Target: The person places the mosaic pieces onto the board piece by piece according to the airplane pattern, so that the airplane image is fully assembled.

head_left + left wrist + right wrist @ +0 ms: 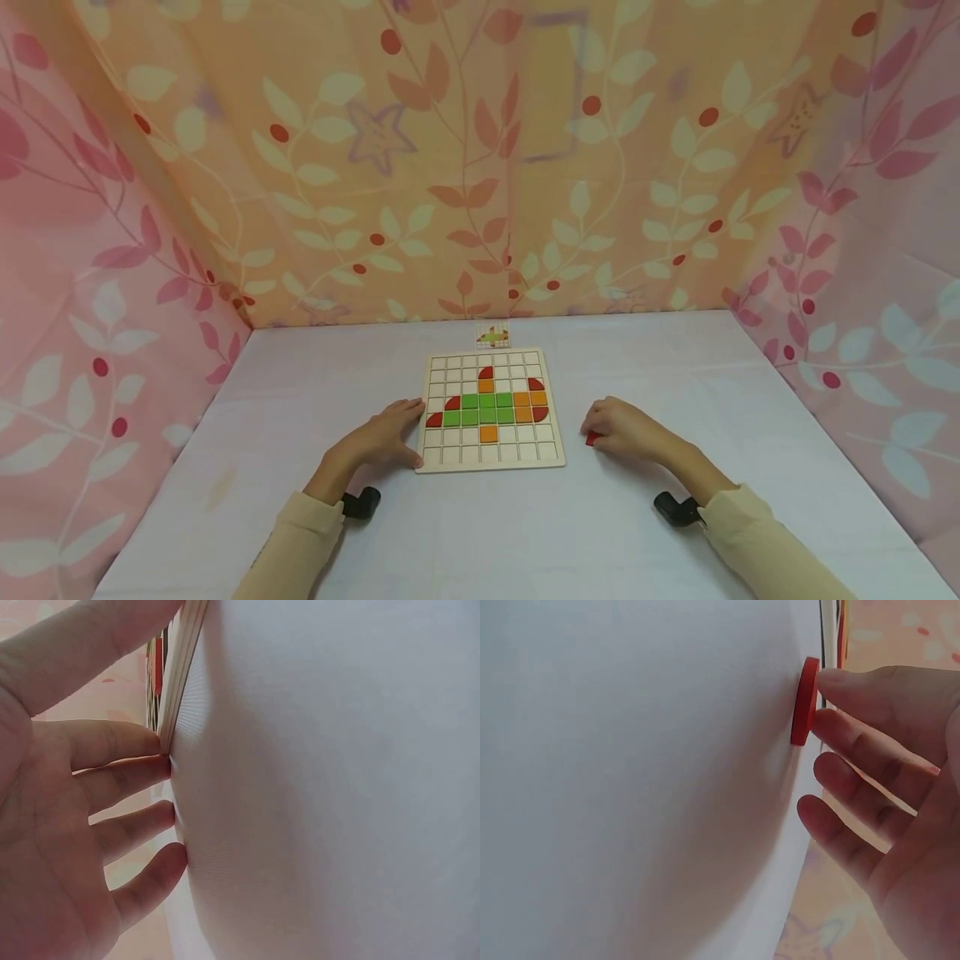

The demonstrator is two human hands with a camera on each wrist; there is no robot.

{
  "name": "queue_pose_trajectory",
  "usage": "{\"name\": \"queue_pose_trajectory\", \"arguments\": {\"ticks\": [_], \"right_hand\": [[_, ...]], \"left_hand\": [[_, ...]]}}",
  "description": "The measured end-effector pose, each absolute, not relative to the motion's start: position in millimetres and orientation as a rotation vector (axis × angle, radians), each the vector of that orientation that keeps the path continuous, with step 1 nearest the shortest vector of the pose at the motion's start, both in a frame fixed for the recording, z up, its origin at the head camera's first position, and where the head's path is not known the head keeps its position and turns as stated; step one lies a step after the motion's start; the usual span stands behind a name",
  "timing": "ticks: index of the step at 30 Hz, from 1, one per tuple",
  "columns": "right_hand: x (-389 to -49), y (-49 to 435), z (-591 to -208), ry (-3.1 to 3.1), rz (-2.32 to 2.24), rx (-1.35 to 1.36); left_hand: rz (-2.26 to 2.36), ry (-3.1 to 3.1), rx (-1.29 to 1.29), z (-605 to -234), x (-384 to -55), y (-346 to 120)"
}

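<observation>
A light wooden grid board (453, 457) lies on the white table, bearing a pattern of red, orange and green flat pieces. At its left edge, my left hand (384, 435) touches the rim, thumb by the near corner and fingers extended. The left wrist view shows the same hand (67, 802) with its fingers spread and fingertips against the board's side (180, 682) and the table. Right of the board, my right hand (624, 429) holds a red piece (592, 438) by the fingertips, low over the table. That red piece (805, 701) appears thin and flat in the right wrist view; its full outline is hidden.
A small pattern card (492, 335) lies just behind the board, showing a similar coloured figure. Patterned cloth (480, 167) hangs at the back and both sides of the table (495, 533). Each wrist carries a black camera mount (363, 502).
</observation>
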State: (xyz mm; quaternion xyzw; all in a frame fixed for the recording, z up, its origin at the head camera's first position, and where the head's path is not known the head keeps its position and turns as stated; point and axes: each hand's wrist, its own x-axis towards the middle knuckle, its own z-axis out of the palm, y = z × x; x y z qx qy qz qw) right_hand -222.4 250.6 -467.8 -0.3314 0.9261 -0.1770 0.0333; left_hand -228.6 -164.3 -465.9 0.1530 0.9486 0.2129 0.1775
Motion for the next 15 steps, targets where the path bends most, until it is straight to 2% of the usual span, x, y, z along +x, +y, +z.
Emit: {"name": "queue_pose_trajectory", "arguments": {"ticks": [9, 15], "right_hand": [[-221.4, 249.9, -464.8, 2.818, -0.649, -0.698], [-221.3, 248.7, -465.8, 2.842, -0.616, -0.764]], "left_hand": [[0.619, 2.687, 0.434, -466.4, -227.8, -164.6], [0.630, 2.687, 0.445, -467.0, -228.5, -165.0]]}}
